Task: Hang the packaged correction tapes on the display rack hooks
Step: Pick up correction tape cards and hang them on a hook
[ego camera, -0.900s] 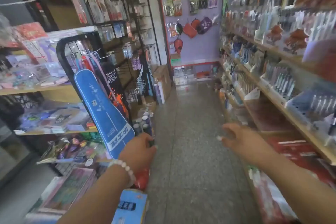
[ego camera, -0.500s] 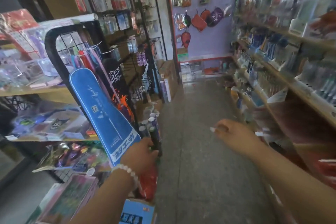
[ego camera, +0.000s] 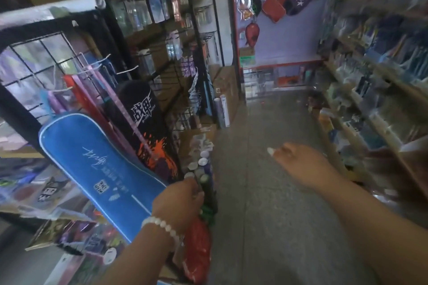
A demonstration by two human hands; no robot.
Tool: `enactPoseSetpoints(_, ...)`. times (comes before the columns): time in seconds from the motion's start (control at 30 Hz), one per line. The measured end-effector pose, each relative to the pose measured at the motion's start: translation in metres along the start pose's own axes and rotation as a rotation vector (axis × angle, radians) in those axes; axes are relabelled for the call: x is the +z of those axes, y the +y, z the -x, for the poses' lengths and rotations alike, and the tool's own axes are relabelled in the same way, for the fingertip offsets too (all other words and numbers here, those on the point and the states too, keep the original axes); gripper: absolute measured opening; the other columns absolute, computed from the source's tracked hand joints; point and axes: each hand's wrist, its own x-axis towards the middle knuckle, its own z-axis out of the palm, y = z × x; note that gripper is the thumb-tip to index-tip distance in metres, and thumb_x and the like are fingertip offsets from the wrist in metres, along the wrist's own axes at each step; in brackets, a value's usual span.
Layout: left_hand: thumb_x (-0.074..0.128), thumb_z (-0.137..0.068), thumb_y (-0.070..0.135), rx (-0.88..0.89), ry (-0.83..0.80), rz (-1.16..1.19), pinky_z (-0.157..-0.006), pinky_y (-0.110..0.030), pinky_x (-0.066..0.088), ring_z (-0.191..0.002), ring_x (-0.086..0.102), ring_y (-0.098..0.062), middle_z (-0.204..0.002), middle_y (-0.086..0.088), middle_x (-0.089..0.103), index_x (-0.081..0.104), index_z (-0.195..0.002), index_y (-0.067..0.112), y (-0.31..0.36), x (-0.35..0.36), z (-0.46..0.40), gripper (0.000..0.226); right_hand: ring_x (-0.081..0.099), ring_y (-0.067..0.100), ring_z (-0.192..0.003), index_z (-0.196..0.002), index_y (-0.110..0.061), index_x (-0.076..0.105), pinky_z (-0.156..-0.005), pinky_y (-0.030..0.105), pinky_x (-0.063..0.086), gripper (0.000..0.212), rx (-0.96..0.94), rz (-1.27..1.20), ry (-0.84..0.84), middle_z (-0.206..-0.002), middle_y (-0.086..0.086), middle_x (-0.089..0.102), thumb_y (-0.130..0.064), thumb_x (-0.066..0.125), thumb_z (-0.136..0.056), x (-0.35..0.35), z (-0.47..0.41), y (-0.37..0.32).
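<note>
Correction tapes: none discernible | writing: "战甲" on black bag point(ego camera: 141, 111) | left hand point(ego camera: 178, 201) grip: undeterminable | right hand point(ego camera: 301, 164): loosely curled, nothing held

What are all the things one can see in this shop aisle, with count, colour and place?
racket bag: one, blue with white print, hanging on the left rack
black bag: one, black with white and orange print, behind the blue one
wire rack: one, black, left, with some bare hooks
tubes: several, dark with pale caps, upright by the left hand
pouches: a few, red and dark, on the purple back wall
shelves: right side, crowded with blurred goods
floor: grey tiles, middle
bracelet: one, white beads, left wrist
left hand: at the tubes; grip hidden
right hand: over the aisle, holds nothing
</note>
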Motion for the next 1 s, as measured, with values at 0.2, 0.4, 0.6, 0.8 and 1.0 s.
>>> enactPoseSetpoints(0.2, 0.049, -0.091, 0.043, -0.07, 0.048, -0.012, -0.071, -0.029, 0.046, -0.098, 0.066, -0.021, -0.101, 0.003, 0.07, 0.059, -0.106, 0.026, 0.019, 0.01, -0.102, 0.025, 0.057, 0.023, -0.075, -0.081, -0.022, 0.051, -0.057, 0.032, 0.037, 0.033, -0.175, 0.061, 0.046, -0.072, -0.004, 0.054, -0.054, 0.046, -0.089, -0.016, -0.134, 0.011)
enactPoseSetpoints(0.4, 0.052, -0.089, 0.035, -0.187, 0.093, 0.034, -0.08, -0.031, 0.051, -0.1, 0.067, -0.025, -0.103, -0.003, 0.073, 0.066, -0.101, 0.022, 0.057, 0.002, -0.221, 0.022, 0.055, 0.019, -0.073, -0.099, -0.026, 0.056, -0.064, 0.03, 0.043, 0.028, -0.307, 0.103, 0.001, -0.087, 0.004, 0.066, -0.051, 0.052, -0.087, -0.049, -0.273, 0.01)
enactPoseSetpoints(0.6, 0.053, -0.09, 0.033, -0.268, 0.13, 0.085, -0.072, -0.031, 0.047, -0.097, 0.067, -0.03, -0.097, -0.009, 0.073, 0.066, -0.095, 0.019, 0.066, 0.009, -0.302, 0.02, 0.061, 0.021, -0.082, -0.105, -0.024, 0.057, -0.068, 0.031, 0.046, 0.027, -0.408, 0.145, -0.078, -0.089, 0.005, 0.067, -0.044, 0.057, -0.086, -0.036, -0.376, 0.005)
enactPoseSetpoints(0.8, 0.053, -0.09, 0.039, -0.334, 0.128, 0.114, -0.07, -0.031, 0.047, -0.093, 0.066, -0.031, -0.092, -0.009, 0.072, 0.062, -0.088, 0.014, 0.067, 0.024, -0.382, 0.027, 0.056, 0.016, -0.07, -0.096, -0.026, 0.056, -0.067, 0.033, 0.048, 0.018, -0.444, 0.088, -0.107, -0.078, 0.0, 0.063, -0.04, 0.06, -0.085, -0.022, -0.468, 0.014)
enactPoseSetpoints(1.0, 0.053, -0.09, 0.037, -0.359, 0.133, 0.124, -0.068, -0.029, 0.046, -0.09, 0.068, -0.027, -0.09, -0.005, 0.073, 0.062, -0.085, 0.017, 0.064, 0.021, -0.476, 0.022, 0.058, 0.021, -0.07, -0.085, -0.028, 0.054, -0.061, 0.032, 0.043, 0.011, -0.449, 0.062, -0.098, -0.074, 0.001, 0.061, -0.035, 0.062, -0.083, -0.015, -0.57, 0.006)
